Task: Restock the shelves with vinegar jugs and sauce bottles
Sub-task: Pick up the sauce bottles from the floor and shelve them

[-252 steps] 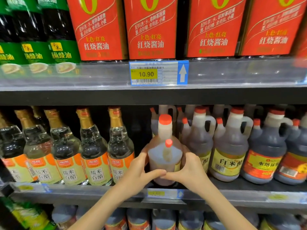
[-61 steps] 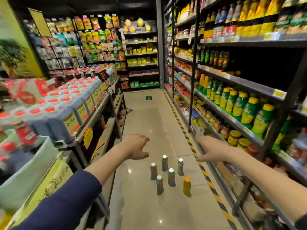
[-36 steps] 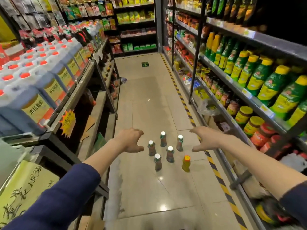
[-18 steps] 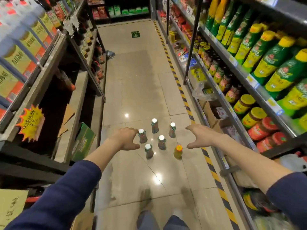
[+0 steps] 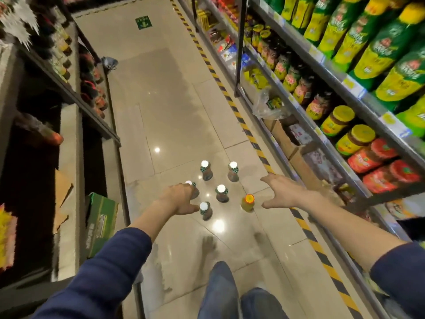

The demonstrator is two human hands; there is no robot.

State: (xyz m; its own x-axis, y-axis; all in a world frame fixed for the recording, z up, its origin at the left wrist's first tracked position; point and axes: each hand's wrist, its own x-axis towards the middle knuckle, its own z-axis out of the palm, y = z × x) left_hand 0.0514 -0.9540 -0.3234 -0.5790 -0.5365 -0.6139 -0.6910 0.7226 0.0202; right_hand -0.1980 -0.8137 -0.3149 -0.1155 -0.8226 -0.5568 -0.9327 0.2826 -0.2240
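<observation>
Several small brown sauce bottles with white caps [image 5: 222,193] stand in a cluster on the aisle floor, with one yellow bottle with an orange cap [image 5: 248,202] at the cluster's right. My left hand [image 5: 179,199] hovers over the leftmost bottle [image 5: 192,186], fingers loosely curled, partly hiding it; I cannot tell if it touches. My right hand [image 5: 284,192] is spread open just right of the yellow bottle, holding nothing.
Shelves line both sides of the aisle. The right shelf [image 5: 358,93] holds green pouches, yellow-lidded jars and red jars. A green carton [image 5: 101,223] lies at the foot of the left shelf. My knees [image 5: 232,293] show at the bottom. Yellow-black tape [image 5: 253,139] runs along the floor.
I turned from the vinegar shelf to the aisle floor. Over the last second both hands dropped toward the bottle cluster, and my left hand now covers the leftmost bottle.
</observation>
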